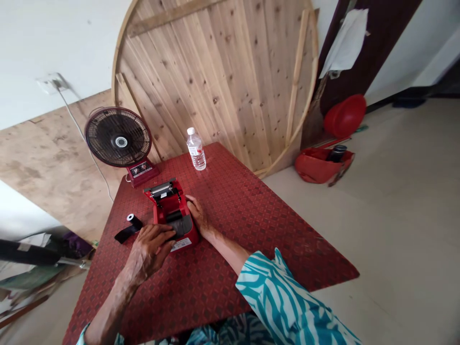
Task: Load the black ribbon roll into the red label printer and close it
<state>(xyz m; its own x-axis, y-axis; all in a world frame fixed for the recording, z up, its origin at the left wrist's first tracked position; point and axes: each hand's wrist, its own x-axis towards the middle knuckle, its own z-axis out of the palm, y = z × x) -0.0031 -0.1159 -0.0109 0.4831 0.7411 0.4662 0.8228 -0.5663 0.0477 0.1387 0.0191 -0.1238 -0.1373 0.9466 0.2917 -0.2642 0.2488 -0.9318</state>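
Where the fingers meet the work, the left hand (149, 253) lies with its fingers (166, 234) pressed together and extended across a compact red plastic thermal printer (171, 203), with no pinch evident. The right hand (197, 214) has its fingers bunched against the printer's right side; whether they grip cannot be determined. The printer sits near the middle of the table, a metal roller assembly (160, 189) exposed at its far end. Just left lies a black ribbon roll with a white core (132, 224), its loose tail unsecured on the surface.

Risks, as judged: a push on the printer could knock the roll off the table's left edge, and the loose tail could snag or unwind.

The red diamond-patterned tabletop (258, 225) also carries a clear plastic water bottle (196, 149), exposed to tipping if knocked. A black desk fan on a red base (118, 136) stands at its far left corner. Behind rises a large round pine board (215, 72). A red cloth bag (318, 165) lies on the beige floor at right.
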